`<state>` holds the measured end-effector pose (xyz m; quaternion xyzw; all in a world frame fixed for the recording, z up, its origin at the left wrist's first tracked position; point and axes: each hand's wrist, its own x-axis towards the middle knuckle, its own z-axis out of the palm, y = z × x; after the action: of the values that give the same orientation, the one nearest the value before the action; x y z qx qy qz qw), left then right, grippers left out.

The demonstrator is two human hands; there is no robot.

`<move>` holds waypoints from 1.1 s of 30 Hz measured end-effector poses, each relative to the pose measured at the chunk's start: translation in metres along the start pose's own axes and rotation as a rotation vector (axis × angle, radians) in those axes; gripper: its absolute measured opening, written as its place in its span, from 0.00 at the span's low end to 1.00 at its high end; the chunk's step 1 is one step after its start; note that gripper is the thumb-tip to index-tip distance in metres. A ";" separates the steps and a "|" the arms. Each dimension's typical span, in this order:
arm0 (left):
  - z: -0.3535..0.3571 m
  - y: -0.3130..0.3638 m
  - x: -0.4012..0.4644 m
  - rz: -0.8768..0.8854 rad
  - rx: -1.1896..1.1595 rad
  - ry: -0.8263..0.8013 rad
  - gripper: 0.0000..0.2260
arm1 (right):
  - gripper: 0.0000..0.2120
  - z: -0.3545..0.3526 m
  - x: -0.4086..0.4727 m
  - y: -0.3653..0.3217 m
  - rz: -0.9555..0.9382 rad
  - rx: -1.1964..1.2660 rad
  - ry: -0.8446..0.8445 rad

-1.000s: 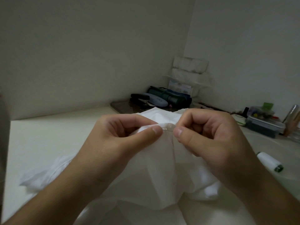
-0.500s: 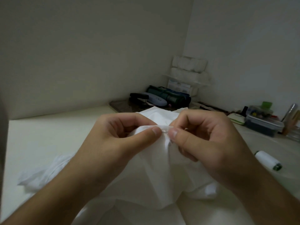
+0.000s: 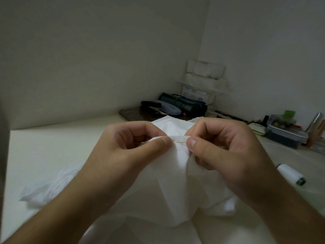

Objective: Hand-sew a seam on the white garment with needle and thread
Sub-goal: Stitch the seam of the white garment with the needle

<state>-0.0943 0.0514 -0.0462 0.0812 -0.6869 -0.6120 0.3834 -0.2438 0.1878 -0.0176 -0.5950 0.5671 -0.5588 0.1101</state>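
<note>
White garment (image 3: 167, 182); cream counter (image 3: 52, 147); white thread spool (image 3: 290, 175) with dark green end; silvery needle (image 3: 180, 142); dark green roll (image 3: 182, 104); pale blue-grey case (image 3: 168, 107); black stapler (image 3: 151, 104); bright green lid (image 3: 289, 113); off-white walls (image 3: 88, 59).

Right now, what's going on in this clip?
A person is hand-sewing a white garment held up over a pale table. The left hand pinches a folded edge of the fabric, and the right hand pinches the same edge close beside it. A thin needle shows between the two thumbs, lying along the fold. A spool of white thread lies on the table to the right, untouched.
</note>
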 end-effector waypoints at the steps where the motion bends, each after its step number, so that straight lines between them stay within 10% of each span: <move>1: 0.000 0.000 0.000 0.004 0.002 0.003 0.06 | 0.10 0.000 0.000 0.000 0.000 -0.002 0.002; 33: 0.000 0.000 0.000 0.058 0.056 0.014 0.04 | 0.11 0.002 0.001 0.001 0.001 -0.039 0.029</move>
<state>-0.0945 0.0518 -0.0460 0.0762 -0.7031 -0.5808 0.4031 -0.2428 0.1860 -0.0185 -0.5886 0.5796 -0.5562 0.0907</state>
